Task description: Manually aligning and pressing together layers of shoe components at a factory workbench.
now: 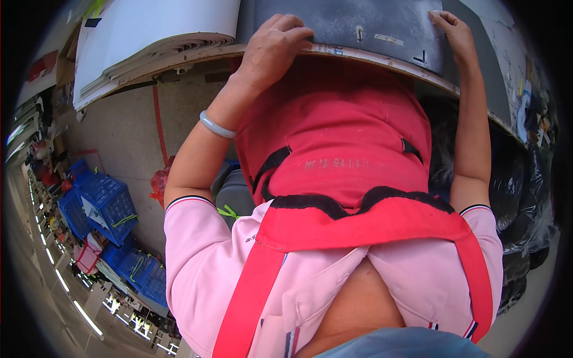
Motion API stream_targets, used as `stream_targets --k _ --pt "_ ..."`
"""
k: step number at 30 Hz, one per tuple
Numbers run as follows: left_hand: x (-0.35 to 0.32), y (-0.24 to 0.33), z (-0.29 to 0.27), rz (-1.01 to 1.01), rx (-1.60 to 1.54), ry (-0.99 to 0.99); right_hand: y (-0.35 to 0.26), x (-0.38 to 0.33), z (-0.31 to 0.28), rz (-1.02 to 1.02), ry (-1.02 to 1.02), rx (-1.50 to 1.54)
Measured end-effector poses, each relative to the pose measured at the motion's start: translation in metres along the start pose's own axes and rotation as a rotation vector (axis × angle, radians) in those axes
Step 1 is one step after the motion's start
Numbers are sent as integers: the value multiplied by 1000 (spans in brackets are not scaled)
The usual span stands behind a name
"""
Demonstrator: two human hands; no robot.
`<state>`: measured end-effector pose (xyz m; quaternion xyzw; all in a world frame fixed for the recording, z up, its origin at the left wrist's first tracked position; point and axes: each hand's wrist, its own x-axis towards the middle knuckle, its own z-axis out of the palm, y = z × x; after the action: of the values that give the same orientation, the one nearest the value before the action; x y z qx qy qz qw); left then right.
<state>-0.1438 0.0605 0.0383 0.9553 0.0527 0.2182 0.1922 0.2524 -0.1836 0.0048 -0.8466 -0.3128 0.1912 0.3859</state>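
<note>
A dark grey board [352,30] with whitish dusty smears lies on the worktable at the top. My left hand [276,48] rests at its front left edge, fingers bent together and thumb close to the index finger; anything between them is hidden. Farther right, my right hand [455,31] has thumb and fingertips pinched at the right side of the whitish patch. What that pinch holds is too small to make out. Pale tape pieces [389,39] and a black L-shaped mark [421,58] show on the board between my hands.
Left of the board, a thick stack of large white sheets [161,30] curls along the table's front edge [382,59]. Blue plastic crates [107,203] stand on the floor at left. Dark plastic-wrapped bundles [507,179] sit below the table at right. My red apron [340,143] nearly meets the table.
</note>
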Motion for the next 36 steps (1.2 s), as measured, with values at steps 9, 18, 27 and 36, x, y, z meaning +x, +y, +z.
stream_targets --k 9,18,27,36 --pt "-6 -5 -1 15 14 27 -9 -6 8 -22 -31 23" --pt "-7 -2 -2 12 16 24 -77 -33 20 165 26 95" --pt "-3 -1 -2 -4 22 14 -68 -34 22 86 91 62" --pt "-6 -1 -4 -7 5 31 -69 -34 29 52 128 -16"
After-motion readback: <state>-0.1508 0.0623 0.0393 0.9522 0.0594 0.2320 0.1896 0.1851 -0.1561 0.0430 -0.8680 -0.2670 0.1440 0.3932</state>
